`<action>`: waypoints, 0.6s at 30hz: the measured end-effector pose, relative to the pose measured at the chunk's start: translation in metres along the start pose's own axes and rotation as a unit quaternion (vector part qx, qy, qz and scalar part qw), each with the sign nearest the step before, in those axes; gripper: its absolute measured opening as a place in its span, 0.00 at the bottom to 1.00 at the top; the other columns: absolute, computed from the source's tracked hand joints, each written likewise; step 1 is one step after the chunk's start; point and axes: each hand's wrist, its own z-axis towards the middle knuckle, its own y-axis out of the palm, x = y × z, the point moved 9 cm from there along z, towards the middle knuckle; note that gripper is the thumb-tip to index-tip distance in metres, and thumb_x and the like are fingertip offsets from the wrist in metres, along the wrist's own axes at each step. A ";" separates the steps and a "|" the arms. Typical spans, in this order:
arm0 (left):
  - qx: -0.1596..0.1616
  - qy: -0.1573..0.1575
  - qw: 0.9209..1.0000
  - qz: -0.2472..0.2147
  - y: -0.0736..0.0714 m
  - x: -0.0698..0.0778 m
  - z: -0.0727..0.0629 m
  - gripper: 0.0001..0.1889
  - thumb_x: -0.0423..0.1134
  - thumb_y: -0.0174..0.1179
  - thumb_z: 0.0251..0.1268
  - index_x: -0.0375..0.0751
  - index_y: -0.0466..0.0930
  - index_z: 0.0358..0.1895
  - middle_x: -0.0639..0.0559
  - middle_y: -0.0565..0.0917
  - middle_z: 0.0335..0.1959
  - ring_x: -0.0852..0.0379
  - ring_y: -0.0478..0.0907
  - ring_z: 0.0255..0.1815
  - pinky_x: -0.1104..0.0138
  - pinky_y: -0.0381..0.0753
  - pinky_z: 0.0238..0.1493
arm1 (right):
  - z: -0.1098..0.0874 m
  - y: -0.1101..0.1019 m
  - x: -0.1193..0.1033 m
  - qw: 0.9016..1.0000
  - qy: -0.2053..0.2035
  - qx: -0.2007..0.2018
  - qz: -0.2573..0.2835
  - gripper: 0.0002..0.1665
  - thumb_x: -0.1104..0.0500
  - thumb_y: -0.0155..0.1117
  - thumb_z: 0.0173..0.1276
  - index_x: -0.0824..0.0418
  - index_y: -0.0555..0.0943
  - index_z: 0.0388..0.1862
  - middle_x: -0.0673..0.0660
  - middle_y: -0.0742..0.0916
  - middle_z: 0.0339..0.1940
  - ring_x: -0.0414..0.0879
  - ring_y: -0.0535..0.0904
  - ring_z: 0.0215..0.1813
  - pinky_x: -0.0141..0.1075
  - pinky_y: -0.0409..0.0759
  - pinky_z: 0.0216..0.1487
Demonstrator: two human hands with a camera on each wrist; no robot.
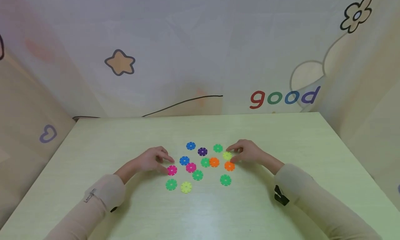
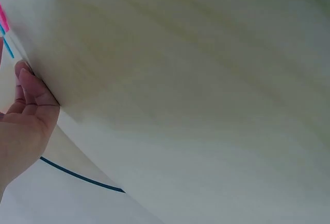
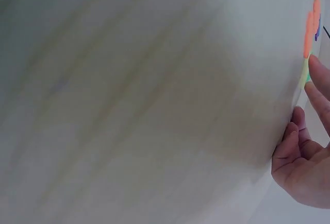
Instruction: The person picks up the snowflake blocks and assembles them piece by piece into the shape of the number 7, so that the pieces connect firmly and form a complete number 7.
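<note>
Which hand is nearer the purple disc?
Right. The right hand sits just right of the purple disc, at the yellow-green disc; the left hand is farther off, lower left.

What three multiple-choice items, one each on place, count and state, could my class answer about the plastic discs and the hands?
1. The yellow-green disc at the right hand lies nearest which disc?
A the yellow disc at the front
B an orange disc
C the far blue disc

2. How many orange discs lie on the table?
A two
B four
C none

3. The discs are
A stacked
B lying flat
C boxed

Answers: 1 B, the orange disc lies just in front of it. 2 A, one central, one to its right. 3 B, all lie flat.
</note>
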 end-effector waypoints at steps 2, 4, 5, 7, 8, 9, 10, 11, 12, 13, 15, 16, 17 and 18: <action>-0.001 0.000 1.000 0.010 0.001 0.001 0.001 0.16 0.36 0.72 0.43 0.48 0.85 0.40 0.53 0.73 0.38 0.53 0.68 0.40 0.66 0.72 0.38 | 0.000 0.001 -0.002 1.000 -0.001 -0.002 -0.005 0.22 0.59 0.71 0.52 0.60 0.82 0.48 0.53 0.77 0.32 0.47 0.68 0.36 0.34 0.68 0.34; -0.001 -0.004 1.000 0.013 0.003 0.002 0.001 0.15 0.36 0.72 0.42 0.48 0.86 0.39 0.52 0.73 0.37 0.53 0.68 0.40 0.66 0.72 0.36 | 0.001 0.002 -0.003 1.000 -0.004 -0.003 -0.010 0.23 0.59 0.71 0.52 0.60 0.81 0.49 0.53 0.76 0.31 0.47 0.68 0.36 0.34 0.67 0.33; 0.000 -0.005 1.000 0.015 0.003 0.002 0.002 0.15 0.36 0.72 0.42 0.49 0.86 0.39 0.53 0.73 0.37 0.53 0.67 0.39 0.66 0.72 0.36 | 0.001 0.002 -0.004 1.000 -0.005 -0.004 -0.012 0.23 0.59 0.71 0.52 0.60 0.81 0.49 0.53 0.76 0.30 0.47 0.68 0.36 0.34 0.67 0.33; 0.002 -0.004 1.000 0.022 0.003 0.002 0.002 0.14 0.36 0.73 0.42 0.49 0.86 0.37 0.53 0.73 0.37 0.53 0.67 0.39 0.66 0.73 0.35 | 0.002 0.003 -0.004 1.000 -0.003 -0.003 -0.012 0.22 0.59 0.71 0.53 0.60 0.82 0.48 0.53 0.76 0.31 0.47 0.68 0.36 0.34 0.67 0.34; 0.003 -0.003 1.000 0.026 0.004 0.003 0.003 0.14 0.36 0.73 0.42 0.49 0.86 0.36 0.53 0.73 0.37 0.54 0.68 0.39 0.66 0.73 0.35 | 0.003 0.003 -0.004 1.000 -0.001 -0.001 -0.014 0.21 0.60 0.70 0.53 0.60 0.82 0.47 0.53 0.77 0.31 0.47 0.68 0.36 0.35 0.68 0.35; 0.005 -0.002 1.000 0.029 0.003 0.003 0.003 0.13 0.36 0.73 0.41 0.50 0.86 0.35 0.54 0.73 0.36 0.54 0.68 0.39 0.66 0.72 0.36 | 0.003 0.002 -0.004 1.000 0.004 0.002 -0.012 0.20 0.60 0.70 0.53 0.60 0.83 0.46 0.53 0.77 0.32 0.48 0.68 0.37 0.35 0.69 0.36; 0.006 0.000 0.999 0.034 0.004 0.003 0.003 0.12 0.35 0.73 0.42 0.49 0.86 0.34 0.54 0.73 0.36 0.54 0.68 0.39 0.66 0.72 0.36 | 0.004 0.003 -0.003 1.000 0.008 0.004 -0.010 0.18 0.60 0.70 0.53 0.60 0.83 0.45 0.53 0.78 0.33 0.48 0.69 0.38 0.36 0.69 0.38; 0.006 0.001 0.999 0.041 0.004 0.004 0.003 0.12 0.35 0.72 0.42 0.49 0.85 0.33 0.54 0.73 0.36 0.54 0.68 0.39 0.66 0.72 0.37 | 0.004 0.002 -0.003 1.000 0.013 0.006 -0.008 0.17 0.61 0.70 0.52 0.61 0.83 0.43 0.53 0.79 0.34 0.48 0.69 0.39 0.36 0.70 0.40; 0.006 0.002 0.999 0.047 0.004 0.004 0.003 0.11 0.35 0.72 0.42 0.49 0.84 0.32 0.54 0.73 0.35 0.54 0.68 0.39 0.66 0.72 0.38 | 0.005 0.003 -0.002 1.000 0.016 0.007 -0.005 0.16 0.62 0.70 0.52 0.61 0.83 0.42 0.53 0.79 0.35 0.49 0.70 0.40 0.37 0.71 0.42; 0.005 0.001 0.999 0.051 0.005 0.003 0.003 0.11 0.34 0.72 0.42 0.48 0.83 0.32 0.54 0.73 0.35 0.55 0.68 0.39 0.66 0.72 0.38 | 0.005 0.003 -0.002 1.000 0.019 0.008 -0.004 0.15 0.62 0.70 0.52 0.61 0.82 0.40 0.53 0.80 0.35 0.49 0.70 0.40 0.38 0.71 0.44; 0.004 -0.004 0.998 0.057 0.005 0.003 0.003 0.11 0.34 0.72 0.42 0.48 0.81 0.31 0.55 0.73 0.35 0.55 0.68 0.39 0.66 0.72 0.40 | 0.006 0.003 0.000 0.999 0.031 0.008 0.005 0.13 0.63 0.70 0.52 0.61 0.81 0.37 0.53 0.80 0.35 0.49 0.71 0.40 0.38 0.72 0.45; 0.003 -0.004 0.998 0.055 0.005 0.002 0.003 0.12 0.33 0.72 0.43 0.47 0.80 0.31 0.54 0.73 0.34 0.55 0.68 0.39 0.66 0.72 0.40 | 0.006 0.004 0.000 0.999 0.033 0.006 0.006 0.12 0.64 0.70 0.52 0.62 0.80 0.36 0.53 0.80 0.33 0.49 0.71 0.39 0.38 0.72 0.44; 0.003 -0.006 0.999 0.051 0.005 0.002 0.002 0.11 0.33 0.71 0.43 0.46 0.79 0.31 0.54 0.73 0.33 0.55 0.68 0.38 0.66 0.72 0.40 | 0.006 0.003 0.000 0.999 0.036 0.005 0.011 0.11 0.64 0.70 0.52 0.62 0.79 0.35 0.53 0.79 0.32 0.49 0.71 0.38 0.38 0.72 0.43; 0.003 -0.008 0.999 0.043 0.005 0.002 0.002 0.11 0.32 0.71 0.44 0.45 0.79 0.31 0.54 0.74 0.32 0.55 0.69 0.37 0.66 0.73 0.39 | 0.005 0.003 0.000 0.999 0.037 0.003 0.014 0.11 0.65 0.69 0.52 0.62 0.79 0.34 0.54 0.79 0.31 0.48 0.71 0.36 0.37 0.72 0.40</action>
